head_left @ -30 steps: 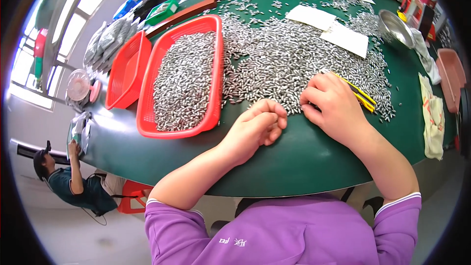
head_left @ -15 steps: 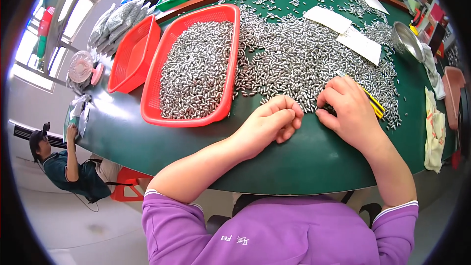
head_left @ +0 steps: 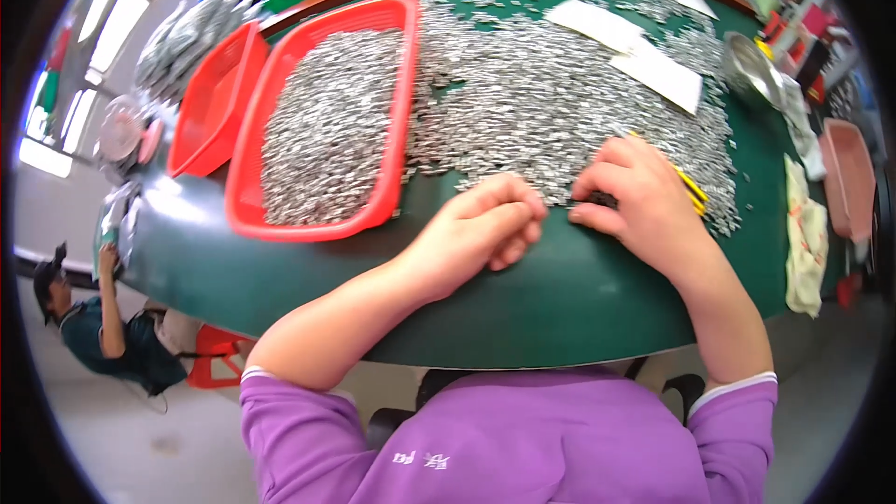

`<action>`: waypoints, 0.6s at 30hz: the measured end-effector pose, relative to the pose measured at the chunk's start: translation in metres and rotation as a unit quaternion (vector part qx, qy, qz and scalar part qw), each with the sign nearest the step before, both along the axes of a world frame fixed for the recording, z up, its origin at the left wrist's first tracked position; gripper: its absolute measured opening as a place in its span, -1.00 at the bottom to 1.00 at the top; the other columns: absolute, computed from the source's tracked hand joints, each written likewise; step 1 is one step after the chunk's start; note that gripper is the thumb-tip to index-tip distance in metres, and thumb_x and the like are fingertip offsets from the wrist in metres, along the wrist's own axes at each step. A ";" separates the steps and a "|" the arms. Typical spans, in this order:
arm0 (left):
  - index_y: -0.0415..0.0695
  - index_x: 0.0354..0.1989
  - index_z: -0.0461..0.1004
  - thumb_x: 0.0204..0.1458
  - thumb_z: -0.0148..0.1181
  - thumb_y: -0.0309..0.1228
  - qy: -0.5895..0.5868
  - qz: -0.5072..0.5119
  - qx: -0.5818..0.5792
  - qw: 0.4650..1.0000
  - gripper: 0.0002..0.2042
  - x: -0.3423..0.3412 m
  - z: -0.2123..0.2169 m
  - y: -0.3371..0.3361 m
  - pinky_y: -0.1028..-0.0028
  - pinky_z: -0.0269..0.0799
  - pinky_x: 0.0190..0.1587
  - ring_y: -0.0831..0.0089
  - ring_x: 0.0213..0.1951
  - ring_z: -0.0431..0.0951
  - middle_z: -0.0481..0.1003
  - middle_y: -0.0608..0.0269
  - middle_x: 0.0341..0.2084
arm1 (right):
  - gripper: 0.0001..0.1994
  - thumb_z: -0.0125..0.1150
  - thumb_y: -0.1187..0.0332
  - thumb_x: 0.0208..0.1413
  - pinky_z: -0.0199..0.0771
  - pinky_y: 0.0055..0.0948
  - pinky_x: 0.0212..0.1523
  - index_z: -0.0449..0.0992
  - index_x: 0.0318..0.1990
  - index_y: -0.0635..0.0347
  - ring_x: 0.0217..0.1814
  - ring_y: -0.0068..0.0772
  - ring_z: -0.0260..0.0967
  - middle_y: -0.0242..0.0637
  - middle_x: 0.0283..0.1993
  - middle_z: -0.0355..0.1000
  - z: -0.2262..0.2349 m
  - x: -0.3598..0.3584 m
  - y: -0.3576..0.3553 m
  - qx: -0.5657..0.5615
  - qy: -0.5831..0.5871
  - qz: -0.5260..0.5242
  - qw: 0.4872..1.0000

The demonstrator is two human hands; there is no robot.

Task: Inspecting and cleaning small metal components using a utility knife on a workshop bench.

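Note:
Small silvery, spindle-shaped metal pieces (head_left: 523,84) cover much of the green table in a wide heap. My left hand (head_left: 493,224) is curled closed at the heap's near edge; whatever its fingers hold is hidden. Just to its right, my right hand (head_left: 635,196) is bent over the same edge, thumb and fingers curled around a dark gap. A tool with yellow handles (head_left: 693,189) sticks out behind the right hand, and whether the hand grips it cannot be made out. More of the metal pieces fill a red plastic basket (head_left: 403,131) left of my hands.
Beyond that basket stands another red basket (head_left: 201,121). White sheets (head_left: 658,75) lie on the heap. Right of it are a metal bowl (head_left: 751,70), a pale cloth (head_left: 805,238) and a pink tray (head_left: 847,177). A person (head_left: 117,336) sits at the far left by a small fan (head_left: 121,129).
The whole view has shifted, so table, baskets and both hands appear farther left and slightly higher. The hands keep nearly the same pose against the heap.

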State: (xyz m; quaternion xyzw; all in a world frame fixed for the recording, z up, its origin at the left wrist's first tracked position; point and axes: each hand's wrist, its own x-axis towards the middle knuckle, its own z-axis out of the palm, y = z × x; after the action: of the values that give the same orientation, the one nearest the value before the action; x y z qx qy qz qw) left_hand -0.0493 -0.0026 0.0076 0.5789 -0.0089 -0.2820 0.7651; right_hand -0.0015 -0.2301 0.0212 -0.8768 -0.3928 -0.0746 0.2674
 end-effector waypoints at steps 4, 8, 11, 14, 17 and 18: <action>-0.15 -0.19 0.35 0.21 -0.08 -0.43 -0.005 0.003 -0.020 1.000 -0.89 0.001 0.003 0.000 0.68 0.12 -0.54 0.68 -0.56 0.26 0.40 0.34 -0.43 | -0.82 0.37 0.40 -0.20 0.34 -0.27 -0.11 0.55 -0.37 0.13 -0.16 -0.24 0.32 -0.32 -0.35 0.35 0.003 -0.001 -0.007 -0.001 0.032 0.000 0.999; -0.15 -0.19 0.34 0.20 -0.09 -0.45 -0.006 0.002 -0.017 1.000 -0.89 0.002 0.004 -0.003 0.68 0.10 -0.56 0.68 -0.58 0.25 0.40 0.33 -0.44 | -0.86 0.34 0.42 -0.17 0.35 -0.28 -0.14 0.55 -0.38 0.12 -0.18 -0.24 0.32 -0.32 -0.36 0.34 0.002 -0.001 -0.008 0.002 0.027 -0.006 1.000; -0.16 -0.19 0.34 0.20 -0.09 -0.44 -0.009 0.000 -0.017 1.000 -0.89 0.003 0.004 -0.003 0.68 0.10 -0.57 0.68 -0.59 0.25 0.40 0.32 -0.44 | -0.90 0.32 0.45 -0.13 0.35 -0.29 -0.17 0.54 -0.40 0.13 -0.21 -0.24 0.31 -0.32 -0.37 0.33 0.000 -0.002 -0.005 0.000 0.023 -0.005 1.000; -0.16 -0.18 0.35 0.20 -0.08 -0.45 -0.016 -0.006 -0.006 1.000 -0.90 0.001 0.004 -0.004 0.68 0.10 -0.59 0.68 -0.59 0.25 0.39 0.32 -0.44 | -0.90 0.33 0.45 -0.12 0.35 -0.31 -0.18 0.54 -0.40 0.13 -0.24 -0.25 0.31 -0.32 -0.38 0.32 0.000 -0.002 -0.001 0.044 0.025 -0.012 0.999; -0.18 -0.18 0.34 0.22 -0.02 -0.42 0.021 -0.053 -0.025 0.998 -0.89 -0.002 0.011 -0.005 0.64 0.24 -0.52 0.67 -0.54 0.34 0.39 0.35 -0.44 | -0.91 0.32 0.46 -0.06 0.34 -0.41 -0.17 0.55 -0.36 0.15 -0.23 -0.38 0.32 -0.37 -0.34 0.35 0.005 -0.006 0.001 0.140 0.144 0.032 0.979; -0.18 -0.17 0.33 0.21 0.01 -0.41 0.028 -0.056 -0.034 0.997 -0.88 -0.004 0.012 -0.005 0.64 0.25 -0.52 0.66 -0.54 0.35 0.40 0.34 -0.44 | -0.91 0.32 0.46 -0.04 0.34 -0.46 -0.16 0.56 -0.34 0.15 -0.22 -0.44 0.33 -0.38 -0.32 0.37 0.001 -0.006 0.003 0.169 0.192 0.046 0.966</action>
State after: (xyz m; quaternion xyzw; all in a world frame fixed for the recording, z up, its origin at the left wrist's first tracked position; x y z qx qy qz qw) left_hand -0.0532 -0.0079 0.0200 0.5430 -0.0296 -0.3402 0.7672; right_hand -0.0078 -0.2272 0.0223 -0.7977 -0.3554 0.0423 0.4853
